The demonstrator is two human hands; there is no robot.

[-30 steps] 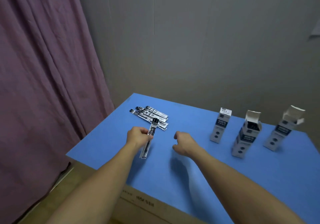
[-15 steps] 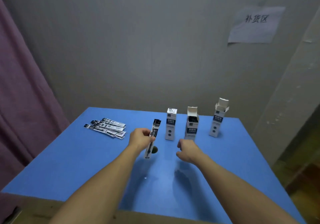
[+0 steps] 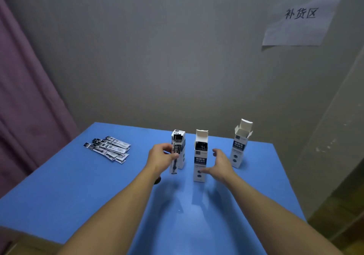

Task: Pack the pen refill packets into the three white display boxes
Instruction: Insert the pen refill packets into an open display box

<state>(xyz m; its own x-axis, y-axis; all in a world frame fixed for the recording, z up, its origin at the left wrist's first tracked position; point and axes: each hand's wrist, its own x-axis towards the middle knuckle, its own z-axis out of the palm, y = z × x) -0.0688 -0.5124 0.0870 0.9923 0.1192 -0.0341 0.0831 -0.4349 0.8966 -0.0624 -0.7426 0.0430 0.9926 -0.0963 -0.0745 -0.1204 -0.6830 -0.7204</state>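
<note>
Three white display boxes stand upright on the blue table [image 3: 78, 185]. The left box [image 3: 182, 136] has its top closed, the middle box [image 3: 200, 156] and the right box [image 3: 240, 146] have open flaps. My left hand [image 3: 160, 159] grips one pen refill packet [image 3: 175, 156] upright, just in front of the left box. My right hand [image 3: 218, 166] is open, fingers spread, right beside the middle box's lower half; I cannot tell whether it touches it. A pile of several refill packets [image 3: 109, 148] lies flat at the table's far left.
A grey wall rises right behind the boxes, with a paper sign [image 3: 299, 20] at upper right. A purple curtain [image 3: 25, 107] hangs to the left. The table's right edge drops off to the floor [image 3: 340, 221].
Both hands have moved forward to the boxes. The left hand carried the packet up to the left box, and the right hand opened beside the middle box. The view has come closer.
</note>
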